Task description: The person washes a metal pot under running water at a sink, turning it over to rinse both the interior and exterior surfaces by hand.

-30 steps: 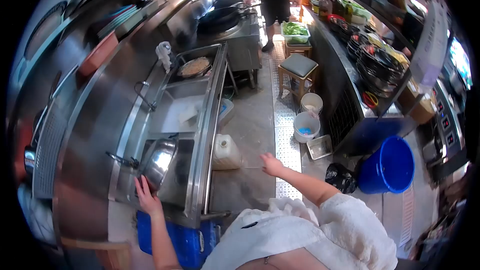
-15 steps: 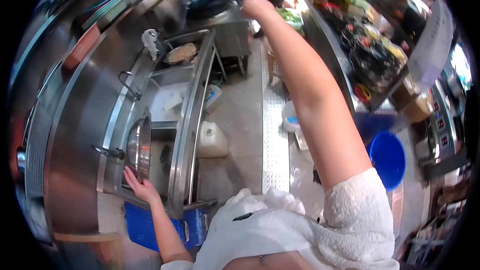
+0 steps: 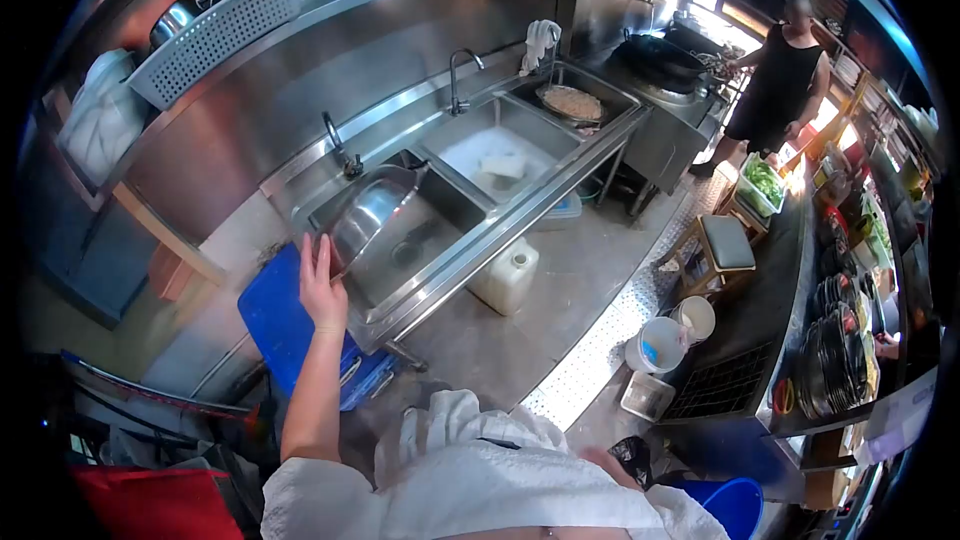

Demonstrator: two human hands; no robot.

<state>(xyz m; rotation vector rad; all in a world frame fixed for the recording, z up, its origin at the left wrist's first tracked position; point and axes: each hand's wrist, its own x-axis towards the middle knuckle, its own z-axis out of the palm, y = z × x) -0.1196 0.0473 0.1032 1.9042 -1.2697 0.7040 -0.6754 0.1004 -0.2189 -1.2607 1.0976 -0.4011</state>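
My left hand (image 3: 323, 290) is at the near left corner of the sink, its fingers stretched along the outside of a shiny metal basin (image 3: 372, 218) and its thumb by the rim. The basin stands tilted in the near sink bowl (image 3: 430, 255), its open side turned to the right. A bent tap (image 3: 342, 145) rises behind it. A blurred patch of skin beside my white shirt may be part of my lowered right arm; the right hand itself cannot be made out.
The middle sink bowl (image 3: 555, 145) holds whitish water and a white block. Beyond are a pan of brownish food (image 3: 572, 103) and a black wok (image 3: 662, 55). A person (image 3: 785, 80) stands at the far end. A jerrycan (image 3: 507, 275), stool (image 3: 725, 243) and buckets (image 3: 655, 345) line the floor.
My view has swung to the left and the sink now lies mid-picture. My right arm, earlier stretched forward, has dropped out of sight. The left hand stays at the basin.
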